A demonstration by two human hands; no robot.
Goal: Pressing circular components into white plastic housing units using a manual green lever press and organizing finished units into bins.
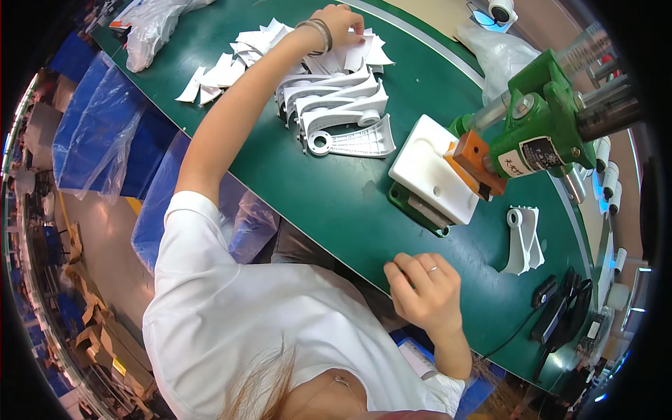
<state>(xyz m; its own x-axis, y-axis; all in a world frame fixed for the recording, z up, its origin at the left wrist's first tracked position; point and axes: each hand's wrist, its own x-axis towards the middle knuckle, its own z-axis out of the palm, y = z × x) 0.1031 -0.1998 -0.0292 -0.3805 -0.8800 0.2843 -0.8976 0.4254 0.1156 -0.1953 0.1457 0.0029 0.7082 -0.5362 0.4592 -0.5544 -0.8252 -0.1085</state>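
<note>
My left hand (341, 25) is stretched out to the far side of the table. Its fingers close on a thin white plastic piece (358, 53) at the edge of a loose pile of similar curved pieces (222, 73). Just nearer than this pile, several white ribbed plastic arms with a round ring end (360, 138) lie in a stacked row. Close to the front table edge, my right hand (425, 288) is curled into a loose fist, with nothing seen in it. Between the hands stands a green hand press (533, 129), its orange block (479, 162) over a white fixture block (430, 168).
Right of the press lies a two-armed white plastic part (523, 239). Farther right are black tools with a cable (562, 308). Clear plastic bags (155, 31) lie at the far left, and blue bins lined with plastic (105, 133) stand beside the green table (336, 210).
</note>
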